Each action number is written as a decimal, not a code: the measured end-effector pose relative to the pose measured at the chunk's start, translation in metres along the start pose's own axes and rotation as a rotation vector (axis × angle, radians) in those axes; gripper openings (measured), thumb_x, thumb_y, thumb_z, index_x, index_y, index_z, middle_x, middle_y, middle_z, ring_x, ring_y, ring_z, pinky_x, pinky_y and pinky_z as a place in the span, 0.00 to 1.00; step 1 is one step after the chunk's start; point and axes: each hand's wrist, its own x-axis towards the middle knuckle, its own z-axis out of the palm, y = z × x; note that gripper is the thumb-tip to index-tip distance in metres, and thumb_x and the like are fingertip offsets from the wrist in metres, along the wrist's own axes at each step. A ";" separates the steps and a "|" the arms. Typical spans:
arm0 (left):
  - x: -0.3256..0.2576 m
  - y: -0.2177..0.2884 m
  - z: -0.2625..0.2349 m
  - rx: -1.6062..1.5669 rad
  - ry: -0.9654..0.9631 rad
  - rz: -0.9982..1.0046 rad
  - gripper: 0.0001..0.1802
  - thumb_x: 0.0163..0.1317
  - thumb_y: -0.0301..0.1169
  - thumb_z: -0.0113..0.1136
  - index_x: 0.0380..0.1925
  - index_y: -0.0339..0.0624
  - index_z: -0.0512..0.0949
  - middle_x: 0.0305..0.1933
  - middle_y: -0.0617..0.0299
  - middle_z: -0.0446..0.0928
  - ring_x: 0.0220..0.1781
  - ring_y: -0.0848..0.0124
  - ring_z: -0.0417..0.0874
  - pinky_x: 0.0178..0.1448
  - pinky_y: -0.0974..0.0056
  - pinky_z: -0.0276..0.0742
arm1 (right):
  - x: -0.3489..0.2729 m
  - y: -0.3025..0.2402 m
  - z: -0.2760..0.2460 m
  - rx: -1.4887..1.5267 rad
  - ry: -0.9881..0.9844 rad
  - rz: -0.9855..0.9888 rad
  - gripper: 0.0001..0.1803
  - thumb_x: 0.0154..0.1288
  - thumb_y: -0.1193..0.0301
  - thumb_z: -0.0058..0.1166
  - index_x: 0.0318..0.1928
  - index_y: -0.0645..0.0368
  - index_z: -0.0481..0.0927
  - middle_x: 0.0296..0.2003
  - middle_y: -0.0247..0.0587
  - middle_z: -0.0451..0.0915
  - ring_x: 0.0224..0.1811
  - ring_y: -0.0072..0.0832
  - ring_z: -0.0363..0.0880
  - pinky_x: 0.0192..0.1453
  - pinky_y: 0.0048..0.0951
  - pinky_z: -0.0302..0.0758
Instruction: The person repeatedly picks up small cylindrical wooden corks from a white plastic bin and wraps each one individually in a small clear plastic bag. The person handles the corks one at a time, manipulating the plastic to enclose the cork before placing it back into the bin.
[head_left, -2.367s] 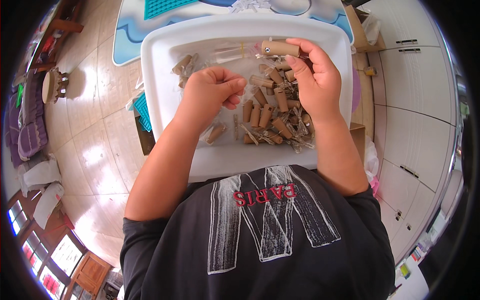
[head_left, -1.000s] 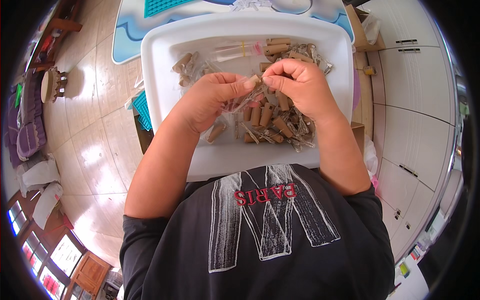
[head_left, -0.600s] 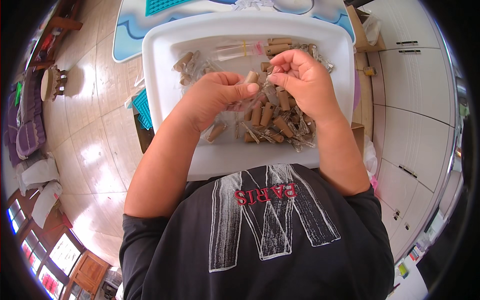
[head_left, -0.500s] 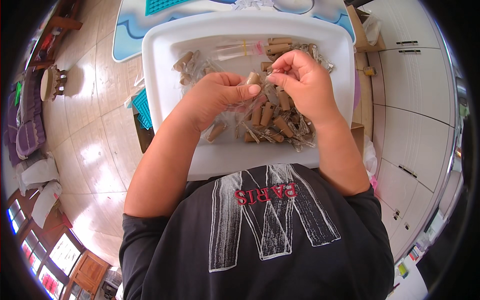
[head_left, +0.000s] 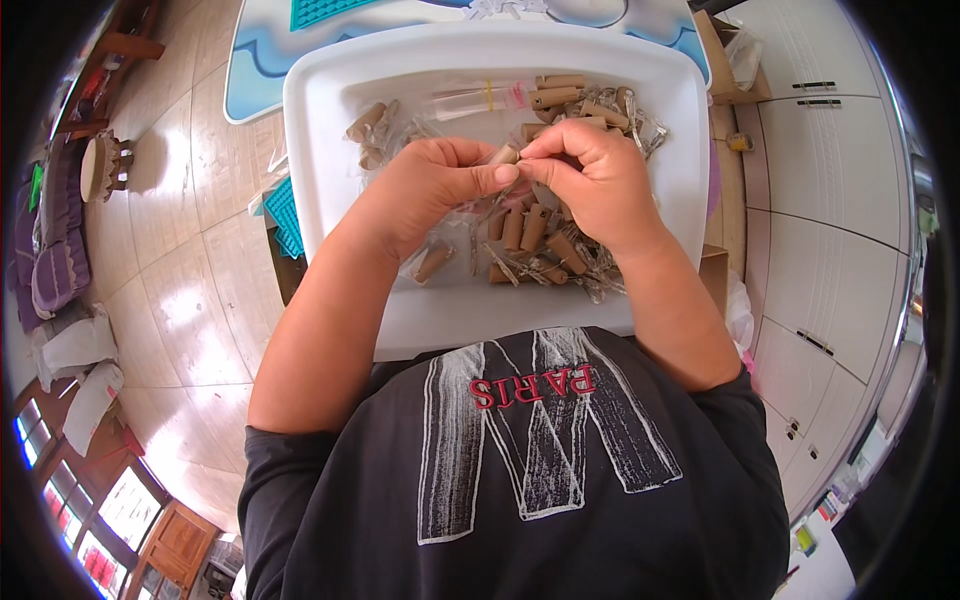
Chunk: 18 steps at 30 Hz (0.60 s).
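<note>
Over the white plastic tub (head_left: pixel 330 75), my left hand (head_left: pixel 435 185) holds a small brown cork-like cylinder (head_left: pixel 507 153) between thumb and fingers. My right hand (head_left: pixel 600 185) is closed in a pinch at the end of that cylinder, its fingertips meeting those of the left. Whatever lies in the right pinch is too small to make out. Several similar brown cylinders (head_left: pixel 535 228) with tangled clear strands lie in the tub below and beside my right hand. A few more (head_left: pixel 367 120) rest among clear plastic at the tub's left side.
Clear plastic sleeves (head_left: pixel 465 103) with a yellow band lie at the tub's far side. The tub stands against a blue-and-white table (head_left: pixel 260 60). A teal textured mat (head_left: pixel 285 218) sticks out at left. Beyond a cardboard box (head_left: pixel 735 60) are white cabinets (head_left: pixel 830 150).
My right hand has moved left and slightly down, bringing its pinched fingertips to the cylinder's end. The left hand stays nearly in place, still holding the cylinder.
</note>
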 end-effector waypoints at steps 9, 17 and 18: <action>-0.004 0.006 0.007 -0.005 0.145 0.029 0.19 0.59 0.36 0.58 0.45 0.34 0.75 0.38 0.60 0.79 0.37 0.76 0.78 0.41 0.73 0.73 | -0.001 0.007 0.002 -0.201 -0.065 -0.127 0.08 0.56 0.74 0.57 0.37 0.62 0.79 0.37 0.33 0.73 0.32 0.20 0.71 0.38 0.21 0.69; -0.002 0.006 0.007 -0.271 0.137 0.132 0.18 0.61 0.35 0.56 0.45 0.32 0.75 0.40 0.59 0.79 0.41 0.74 0.79 0.48 0.69 0.74 | 0.000 -0.004 0.004 -0.114 0.198 -0.092 0.16 0.51 0.78 0.61 0.43 0.58 0.79 0.40 0.35 0.72 0.29 0.17 0.68 0.27 0.16 0.67; -0.001 0.006 0.007 -0.269 0.143 0.130 0.17 0.61 0.35 0.55 0.45 0.34 0.75 0.40 0.60 0.79 0.41 0.76 0.78 0.45 0.71 0.73 | 0.000 -0.003 0.003 -0.161 0.200 -0.153 0.17 0.50 0.79 0.62 0.43 0.58 0.79 0.40 0.36 0.72 0.29 0.17 0.69 0.26 0.15 0.67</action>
